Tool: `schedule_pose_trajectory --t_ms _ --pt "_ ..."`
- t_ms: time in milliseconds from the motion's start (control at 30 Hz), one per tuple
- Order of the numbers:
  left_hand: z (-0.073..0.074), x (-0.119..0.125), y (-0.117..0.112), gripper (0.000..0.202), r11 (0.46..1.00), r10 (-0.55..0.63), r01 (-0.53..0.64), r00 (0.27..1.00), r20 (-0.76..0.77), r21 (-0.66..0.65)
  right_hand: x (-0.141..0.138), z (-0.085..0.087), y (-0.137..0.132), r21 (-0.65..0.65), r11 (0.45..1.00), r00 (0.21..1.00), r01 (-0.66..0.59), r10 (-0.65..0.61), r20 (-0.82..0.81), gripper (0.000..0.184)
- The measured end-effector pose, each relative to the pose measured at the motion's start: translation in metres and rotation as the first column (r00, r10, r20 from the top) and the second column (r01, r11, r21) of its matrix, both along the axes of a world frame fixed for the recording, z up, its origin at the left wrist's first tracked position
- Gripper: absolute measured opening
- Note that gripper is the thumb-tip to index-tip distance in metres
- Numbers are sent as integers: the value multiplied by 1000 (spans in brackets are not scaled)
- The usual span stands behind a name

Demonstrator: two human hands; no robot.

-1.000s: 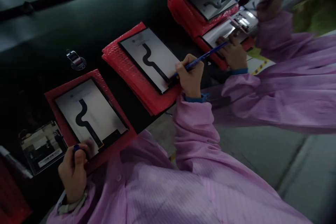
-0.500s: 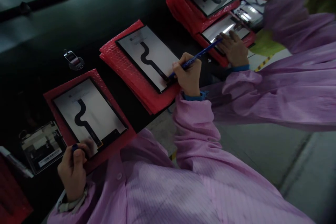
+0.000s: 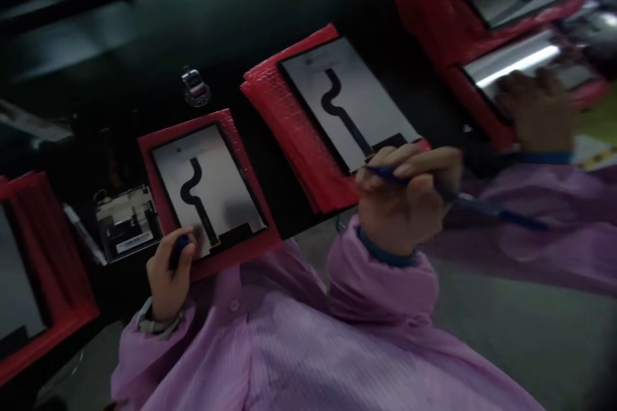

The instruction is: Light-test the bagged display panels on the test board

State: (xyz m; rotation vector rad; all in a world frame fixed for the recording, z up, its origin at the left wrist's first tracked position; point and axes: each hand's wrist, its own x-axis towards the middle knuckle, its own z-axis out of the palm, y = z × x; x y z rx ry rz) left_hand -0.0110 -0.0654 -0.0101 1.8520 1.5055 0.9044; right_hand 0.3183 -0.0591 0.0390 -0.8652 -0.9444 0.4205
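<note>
My left hand (image 3: 169,276) is closed on a small dark blue piece, which looks like a pen cap (image 3: 180,244). It rests at the lower left corner of a display panel (image 3: 229,183) with a black S-shaped flex cable, lying on red bubble wrap (image 3: 251,250). A blue pen (image 3: 475,204) is in the fingers of my right hand (image 3: 409,199), its far end pointing right. This hand is at the near edge of a second panel (image 3: 383,93), which lies on stacked red bubble-wrap sleeves (image 3: 294,135); whether they touch is unclear.
A co-worker's hand (image 3: 540,109) lies on a shiny panel (image 3: 515,64) at the right. Left of my panel are an open-framed device (image 3: 128,221) and a white marker-like stick (image 3: 85,234). A small metal-and-clear item (image 3: 195,87) stands behind. More red sleeves (image 3: 62,250) lie far left.
The view has swung, shifting the table scene rightward. My right hand has lifted back from the second panel's cable end, and the pen has turned to point right. My left hand keeps its grip.
</note>
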Motion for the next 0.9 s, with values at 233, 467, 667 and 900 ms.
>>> schedule_pose_trajectory --t_ms 233,467,667,900 --pt "7 6 -1 19 974 -201 188 975 93 130 -105 -33 -10 -424 608 733 -671 632 -252 32" --pt "10 9 -4 17 935 -339 319 932 128 156 -121 -48 -1 -339 505 595 -794 761 -260 32" --pt "8 11 -6 30 927 -355 338 930 91 165 -116 -46 -5 -384 517 586 -765 806 -83 30" --pt "17 19 -18 50 868 -399 406 913 -83 286 -125 -42 -23 -441 567 593 -695 800 93 25"
